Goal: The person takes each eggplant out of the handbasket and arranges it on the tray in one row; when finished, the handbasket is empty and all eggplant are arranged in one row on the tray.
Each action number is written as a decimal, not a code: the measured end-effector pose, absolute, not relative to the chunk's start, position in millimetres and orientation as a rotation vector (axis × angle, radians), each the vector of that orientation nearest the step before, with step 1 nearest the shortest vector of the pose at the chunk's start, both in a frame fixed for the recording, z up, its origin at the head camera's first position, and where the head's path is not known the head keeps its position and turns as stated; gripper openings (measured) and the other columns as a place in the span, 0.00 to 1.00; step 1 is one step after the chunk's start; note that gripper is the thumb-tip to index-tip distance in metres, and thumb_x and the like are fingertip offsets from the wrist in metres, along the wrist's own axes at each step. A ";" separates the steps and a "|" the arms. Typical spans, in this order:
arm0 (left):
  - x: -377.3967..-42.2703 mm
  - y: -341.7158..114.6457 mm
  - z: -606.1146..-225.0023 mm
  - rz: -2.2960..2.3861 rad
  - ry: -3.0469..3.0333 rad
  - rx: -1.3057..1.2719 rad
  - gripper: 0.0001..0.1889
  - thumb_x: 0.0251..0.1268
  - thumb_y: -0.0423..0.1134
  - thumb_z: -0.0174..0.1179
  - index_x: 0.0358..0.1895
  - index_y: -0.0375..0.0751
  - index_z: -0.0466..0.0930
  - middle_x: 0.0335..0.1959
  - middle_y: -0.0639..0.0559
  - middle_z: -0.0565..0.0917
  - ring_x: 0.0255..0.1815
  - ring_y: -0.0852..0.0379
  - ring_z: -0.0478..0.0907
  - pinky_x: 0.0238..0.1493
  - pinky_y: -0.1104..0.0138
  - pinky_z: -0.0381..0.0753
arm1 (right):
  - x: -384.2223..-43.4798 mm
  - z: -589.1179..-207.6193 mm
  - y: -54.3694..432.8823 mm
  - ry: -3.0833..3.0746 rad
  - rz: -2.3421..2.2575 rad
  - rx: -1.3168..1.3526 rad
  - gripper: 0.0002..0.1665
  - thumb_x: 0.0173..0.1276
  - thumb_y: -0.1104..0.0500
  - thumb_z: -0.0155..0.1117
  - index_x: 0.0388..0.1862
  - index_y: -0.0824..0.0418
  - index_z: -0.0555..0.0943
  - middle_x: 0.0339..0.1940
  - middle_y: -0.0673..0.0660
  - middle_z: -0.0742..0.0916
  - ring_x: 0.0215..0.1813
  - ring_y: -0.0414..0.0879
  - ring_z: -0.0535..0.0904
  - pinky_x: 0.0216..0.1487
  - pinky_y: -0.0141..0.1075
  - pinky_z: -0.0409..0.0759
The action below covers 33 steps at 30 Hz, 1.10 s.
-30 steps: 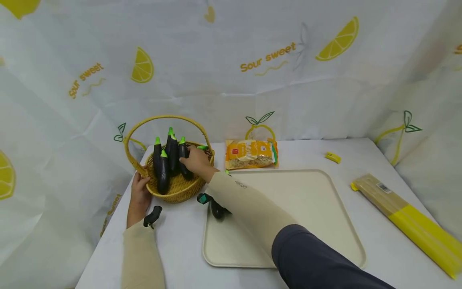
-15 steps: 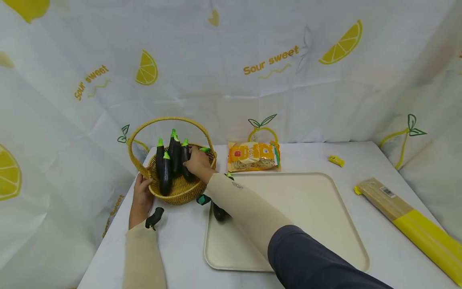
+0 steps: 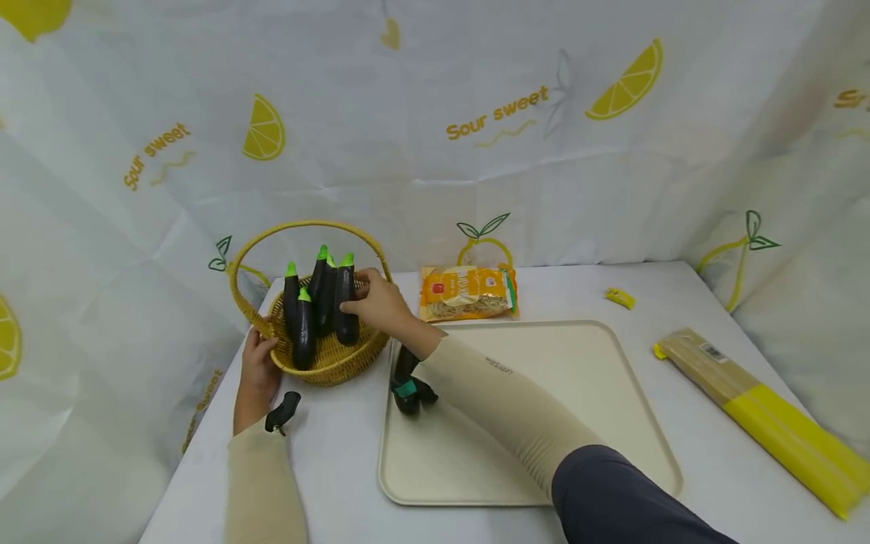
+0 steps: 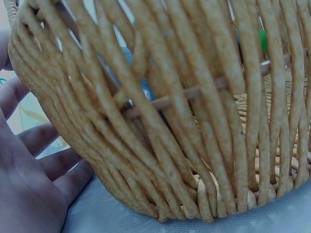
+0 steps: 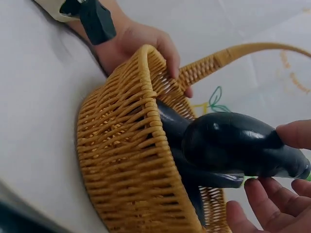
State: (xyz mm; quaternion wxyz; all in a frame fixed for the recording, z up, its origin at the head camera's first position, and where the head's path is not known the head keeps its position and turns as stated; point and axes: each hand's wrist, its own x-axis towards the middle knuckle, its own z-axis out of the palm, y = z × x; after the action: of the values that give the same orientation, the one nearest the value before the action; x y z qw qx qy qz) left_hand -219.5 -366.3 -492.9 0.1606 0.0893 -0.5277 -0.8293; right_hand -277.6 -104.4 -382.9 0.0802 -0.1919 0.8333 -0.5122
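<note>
A wicker basket (image 3: 340, 369) with a tall arched handle holds several dark eggplants (image 3: 303, 336) with bright green stems, standing on end. My right hand (image 3: 382, 304) pinches one eggplant (image 5: 228, 143) between thumb and fingers, over the basket's right side. In the right wrist view, that eggplant's rounded end sticks out past the rim in front of the others. My left hand (image 3: 258, 369) grips the rim at the basket's left, fingers hooked over the edge; in the left wrist view it lies alongside the woven wall. Another eggplant (image 3: 404, 364) lies on the beige tray (image 3: 530, 423), partly behind my right forearm.
An orange food packet (image 3: 469, 293) lies behind the tray. To the right are a small yellow packet (image 3: 620, 298) and a long yellow-and-clear package (image 3: 761, 415). A white printed curtain (image 3: 408, 159) hangs behind the table.
My right hand has turned and shifted slightly right, drawing its eggplant away from the others. My left hand has stayed on the rim. The head view has shifted a little.
</note>
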 end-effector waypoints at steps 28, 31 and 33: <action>-219.2 -366.2 -489.9 -2.398 -1.506 0.283 0.21 0.72 0.27 0.43 0.64 0.50 0.64 0.70 0.51 0.60 0.65 0.57 0.58 0.67 0.63 0.53 | -239.3 -451.6 53.8 2.361 -1.598 -0.251 0.39 0.61 0.56 0.70 0.71 0.55 0.66 0.46 0.60 0.79 0.41 0.50 0.80 0.35 0.40 0.82; -218.6 -365.0 -488.9 -2.390 -1.517 0.288 0.22 0.72 0.28 0.42 0.64 0.50 0.64 0.70 0.51 0.59 0.66 0.57 0.57 0.68 0.62 0.50 | -236.6 -458.5 55.9 2.352 -1.548 -0.237 0.39 0.61 0.55 0.70 0.70 0.58 0.67 0.46 0.60 0.79 0.38 0.50 0.80 0.33 0.40 0.82; -218.2 -364.5 -488.8 -2.393 -1.515 0.295 0.22 0.72 0.28 0.42 0.65 0.49 0.64 0.70 0.51 0.59 0.66 0.58 0.57 0.69 0.63 0.50 | -234.8 -461.1 55.9 2.345 -1.521 -0.231 0.38 0.62 0.55 0.69 0.70 0.59 0.67 0.45 0.60 0.80 0.37 0.50 0.80 0.32 0.40 0.82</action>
State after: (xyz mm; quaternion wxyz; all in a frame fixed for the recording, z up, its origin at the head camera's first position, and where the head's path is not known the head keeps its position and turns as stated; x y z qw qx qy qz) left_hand -218.2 -364.5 -488.8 0.1464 0.1026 -0.5262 -0.8314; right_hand -234.8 55.9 -461.1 0.1678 -0.0810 0.8242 -0.5347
